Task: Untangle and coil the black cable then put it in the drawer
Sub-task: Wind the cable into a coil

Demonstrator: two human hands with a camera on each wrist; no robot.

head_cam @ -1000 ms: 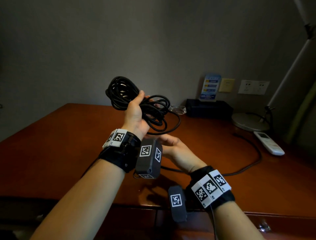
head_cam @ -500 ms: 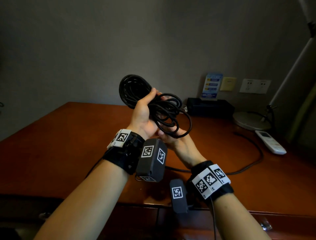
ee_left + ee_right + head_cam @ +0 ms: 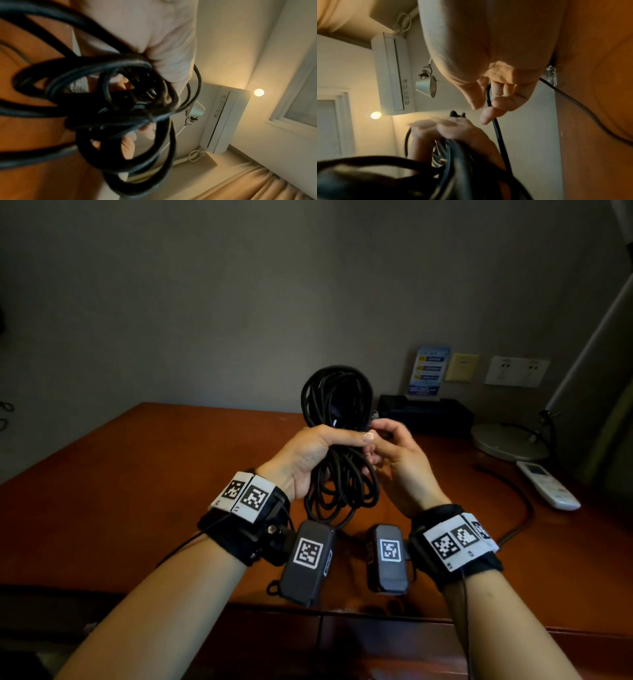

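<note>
nearby | remote [image 3: 547, 485] and lamp base [image 3: 506, 441] on desk [image 3: 137, 491]

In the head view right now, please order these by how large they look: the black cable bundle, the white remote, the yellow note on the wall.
1. Cable
2. Remote
3. Note
The cable is nearest, so this is apparent size only.

Both forearms are raised in front. The left hand [image 3: 310, 455] grips the bundled black round cable [image 3: 337, 402] at its middle; the right hand [image 3: 399, 460] pinches one strand with thumb and curled fingers [image 3: 489, 115]
</note>
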